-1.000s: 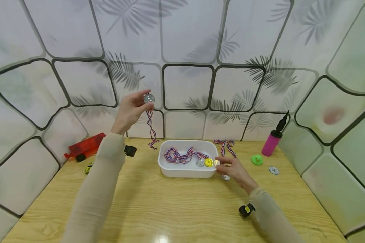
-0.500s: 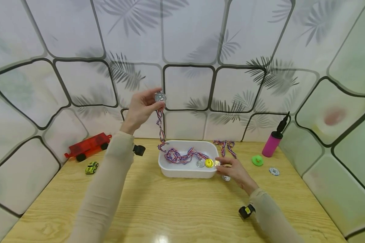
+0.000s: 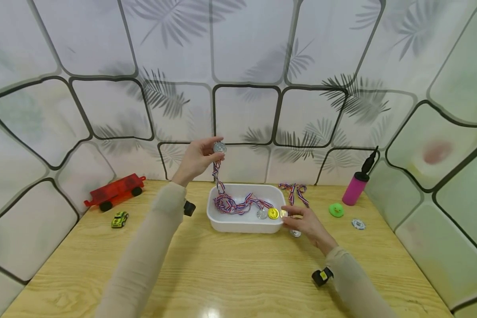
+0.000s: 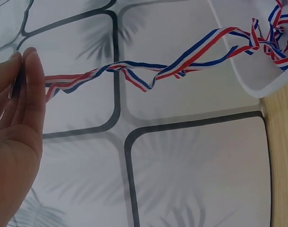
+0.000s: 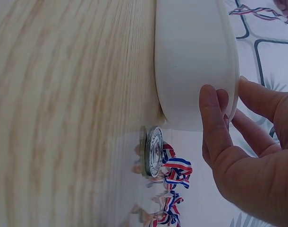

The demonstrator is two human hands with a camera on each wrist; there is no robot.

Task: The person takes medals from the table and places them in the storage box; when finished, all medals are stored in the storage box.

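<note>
In the head view my left hand [image 3: 196,160] pinches a silver medal [image 3: 220,148] between thumb and fingers, above the left end of a white plastic tub [image 3: 246,228]. The medal's red, white and blue ribbon [image 4: 200,54] hangs down into the tub. Inside lie a tangled ribbon [image 3: 230,206], a silver medal [image 3: 262,214], a gold medal [image 3: 273,213] and, at the right end, another gold-coloured medal [image 3: 284,213], partly hidden. My right hand [image 5: 252,161] grips the tub's right rim, thumb and fingers on either side of the wall.
On the table right of the tub lies a silver medal [image 5: 156,151] with its ribbon [image 3: 298,190]. Farther right are a green duck [image 3: 336,210], a poker chip [image 3: 358,224] and a pink pump [image 3: 354,190]. A red trailer [image 3: 117,192] and yellow toy car [image 3: 120,219] lie left.
My left hand has moved right, then down, with the medal, and the hanging ribbon's end has come from beside the tub to inside it. My right hand stays at the rim.
</note>
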